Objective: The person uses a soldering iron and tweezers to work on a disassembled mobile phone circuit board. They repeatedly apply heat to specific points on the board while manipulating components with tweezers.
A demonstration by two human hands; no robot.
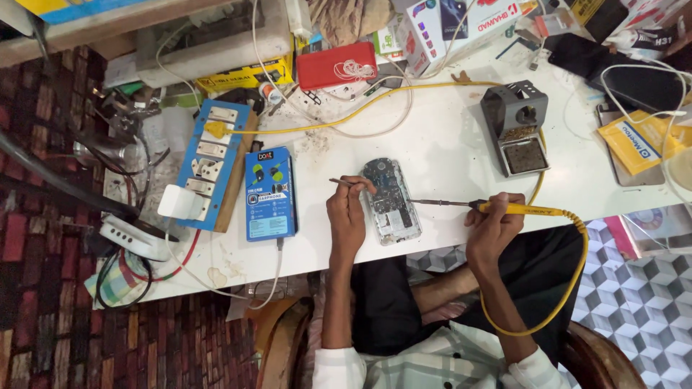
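Note:
An opened phone (390, 201) with its circuit board showing lies on the white table (447, 151). My left hand (347, 216) rests at the phone's left edge and grips thin tweezers (340, 181) whose tips reach toward the board. My right hand (494, 223) holds a yellow-handled soldering iron (515, 209); its metal tip (425, 202) touches the right side of the phone. The iron's yellow cable (569, 288) loops down past my lap and runs up across the table.
A grey soldering iron stand (517, 127) sits to the right behind the phone. A blue box (269, 193) and a blue power strip (207, 163) lie to the left. Behind are a red case (336, 63), boxes and white cables. A yellow packet (638, 142) lies at right.

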